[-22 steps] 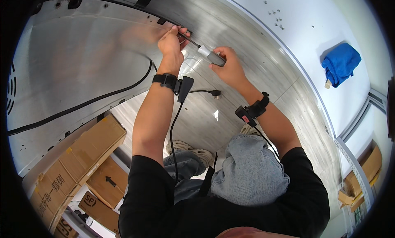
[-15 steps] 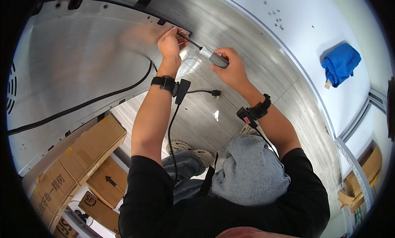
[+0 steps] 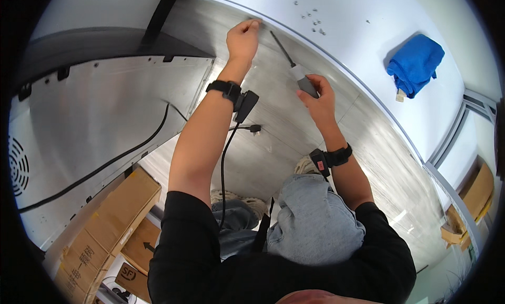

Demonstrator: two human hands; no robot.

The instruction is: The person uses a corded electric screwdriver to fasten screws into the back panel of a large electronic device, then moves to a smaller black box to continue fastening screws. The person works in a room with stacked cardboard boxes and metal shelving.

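My right hand (image 3: 317,96) grips a screwdriver (image 3: 294,63) by its grey handle, its dark shaft pointing up toward the edge of a white table (image 3: 368,57). My left hand (image 3: 243,39) reaches up with its fingertips pinched at that table edge, beside the top of a large metal appliance panel (image 3: 105,125). Whether the fingers hold something small I cannot tell. Both wrists wear black bands, and a black cable (image 3: 226,162) hangs from the left one.
Several small screws (image 3: 313,20) and a crumpled blue cloth (image 3: 415,64) lie on the white table. A black power cord (image 3: 94,170) runs across the metal panel. Cardboard boxes (image 3: 113,225) stand at lower left, more at the right edge (image 3: 473,199). A plug (image 3: 254,128) lies on the grey floor.
Both hands have lifted off the metal panel's corner and moved up and right to the white table's edge. The screwdriver came away with my right hand.
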